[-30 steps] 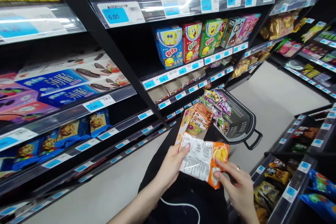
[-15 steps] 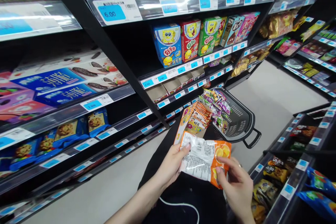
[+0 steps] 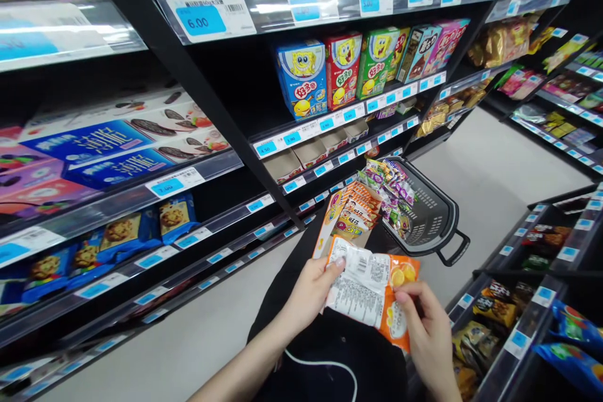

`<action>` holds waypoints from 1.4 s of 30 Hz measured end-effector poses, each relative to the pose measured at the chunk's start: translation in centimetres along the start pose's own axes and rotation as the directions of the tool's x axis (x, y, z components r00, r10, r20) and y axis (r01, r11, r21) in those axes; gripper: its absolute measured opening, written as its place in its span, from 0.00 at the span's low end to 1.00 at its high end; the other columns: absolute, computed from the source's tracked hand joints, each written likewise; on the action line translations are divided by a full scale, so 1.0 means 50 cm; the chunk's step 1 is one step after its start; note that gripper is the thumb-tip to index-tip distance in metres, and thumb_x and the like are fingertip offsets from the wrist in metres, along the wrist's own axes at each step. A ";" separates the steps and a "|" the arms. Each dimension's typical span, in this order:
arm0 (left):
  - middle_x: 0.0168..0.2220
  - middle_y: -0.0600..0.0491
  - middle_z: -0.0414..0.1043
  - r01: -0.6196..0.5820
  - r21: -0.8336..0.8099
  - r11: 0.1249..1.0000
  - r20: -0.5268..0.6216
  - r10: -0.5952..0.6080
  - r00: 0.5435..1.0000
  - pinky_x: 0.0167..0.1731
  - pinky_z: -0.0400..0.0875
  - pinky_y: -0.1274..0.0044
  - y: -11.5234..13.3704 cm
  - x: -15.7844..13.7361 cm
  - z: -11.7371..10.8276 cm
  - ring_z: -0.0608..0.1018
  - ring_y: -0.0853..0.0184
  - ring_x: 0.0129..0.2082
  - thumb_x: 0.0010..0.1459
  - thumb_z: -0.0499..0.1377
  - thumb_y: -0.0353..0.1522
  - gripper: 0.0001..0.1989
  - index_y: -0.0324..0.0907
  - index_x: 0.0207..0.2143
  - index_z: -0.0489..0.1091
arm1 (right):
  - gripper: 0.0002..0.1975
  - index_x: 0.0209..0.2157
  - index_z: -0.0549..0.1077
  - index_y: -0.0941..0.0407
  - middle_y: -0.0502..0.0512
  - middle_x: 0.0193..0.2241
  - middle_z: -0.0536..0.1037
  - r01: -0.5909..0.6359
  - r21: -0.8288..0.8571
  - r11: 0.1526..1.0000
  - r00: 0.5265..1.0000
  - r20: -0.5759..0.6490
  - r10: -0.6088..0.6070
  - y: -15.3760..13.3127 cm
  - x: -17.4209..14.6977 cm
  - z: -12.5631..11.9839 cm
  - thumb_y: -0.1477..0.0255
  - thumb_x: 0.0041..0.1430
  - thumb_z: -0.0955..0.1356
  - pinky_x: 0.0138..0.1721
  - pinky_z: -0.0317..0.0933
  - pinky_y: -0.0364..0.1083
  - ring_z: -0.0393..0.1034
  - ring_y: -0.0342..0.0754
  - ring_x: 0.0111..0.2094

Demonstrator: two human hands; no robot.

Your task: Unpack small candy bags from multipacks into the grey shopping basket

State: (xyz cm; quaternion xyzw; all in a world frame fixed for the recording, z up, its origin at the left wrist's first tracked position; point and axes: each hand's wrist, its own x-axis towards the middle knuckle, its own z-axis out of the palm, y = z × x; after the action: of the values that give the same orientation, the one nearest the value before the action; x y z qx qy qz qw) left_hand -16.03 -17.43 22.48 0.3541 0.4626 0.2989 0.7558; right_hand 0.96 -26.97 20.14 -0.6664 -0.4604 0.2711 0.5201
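An orange and white candy bag (image 3: 362,286), its printed back facing up, is held between my two hands over my dark-clothed lap. My left hand (image 3: 313,289) grips its left end, thumb on top. At the right end, by the orange slices printed on it, my right hand (image 3: 424,320) pinches the edge between thumb and fingers. Just beyond the bag, an open orange display box (image 3: 334,204) holds several similar packets (image 3: 355,217) standing in a row. Behind that, a dark grey shopping basket (image 3: 436,217) contains a heap of purple and green wrapped snacks (image 3: 389,188).
Shelves on the left carry blue biscuit boxes (image 3: 101,141), blue cookie packs (image 3: 122,229) and cartoon snack boxes (image 3: 303,78). Open cardboard trays (image 3: 311,152) sit low down. A low shelf of packets (image 3: 494,311) stands close on the right. A white cable (image 3: 325,363) crosses my lap.
My right hand has shifted its fingers on the bag's right end, now pinching the edge. The bag has moved slightly right. The box and basket stay in place.
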 end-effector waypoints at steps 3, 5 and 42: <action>0.25 0.47 0.78 -0.014 0.063 0.998 -0.003 0.014 1.000 0.28 0.69 0.76 0.002 -0.005 -0.002 0.78 0.60 0.26 0.44 0.65 0.50 0.25 0.34 0.25 0.77 | 0.11 0.27 0.69 0.54 0.49 0.20 0.72 -0.130 0.128 0.983 0.991 0.054 0.124 0.007 -0.008 0.005 0.65 0.61 0.65 0.20 0.62 0.40 0.66 0.43 0.20; 0.24 0.47 0.78 -0.025 0.027 0.999 0.010 0.025 1.000 0.27 0.69 0.76 0.000 -0.008 -0.003 0.77 0.61 0.25 0.44 0.65 0.50 0.25 0.34 0.25 0.77 | 0.11 0.27 0.68 0.54 0.50 0.21 0.72 -0.186 0.213 0.959 0.983 0.052 0.178 0.014 -0.011 0.007 0.64 0.61 0.65 0.21 0.63 0.40 0.66 0.44 0.21; 0.37 0.43 0.80 -0.232 -0.210 0.950 0.298 0.288 0.910 0.31 0.75 0.75 0.004 -0.038 -0.089 0.81 0.58 0.33 0.51 0.63 0.42 0.20 0.39 0.43 0.77 | 0.15 0.46 0.76 0.55 0.60 0.39 0.81 0.558 0.046 0.828 0.801 0.231 -0.553 -0.070 0.011 -0.097 0.77 0.63 0.62 0.42 0.71 0.49 0.76 0.52 0.41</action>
State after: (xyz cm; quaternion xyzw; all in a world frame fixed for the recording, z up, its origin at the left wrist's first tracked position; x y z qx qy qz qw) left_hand -20.88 -17.64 22.13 0.3915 0.2532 0.3731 0.8021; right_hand 4.10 -28.51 25.01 -0.4718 -0.6966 0.1781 0.5104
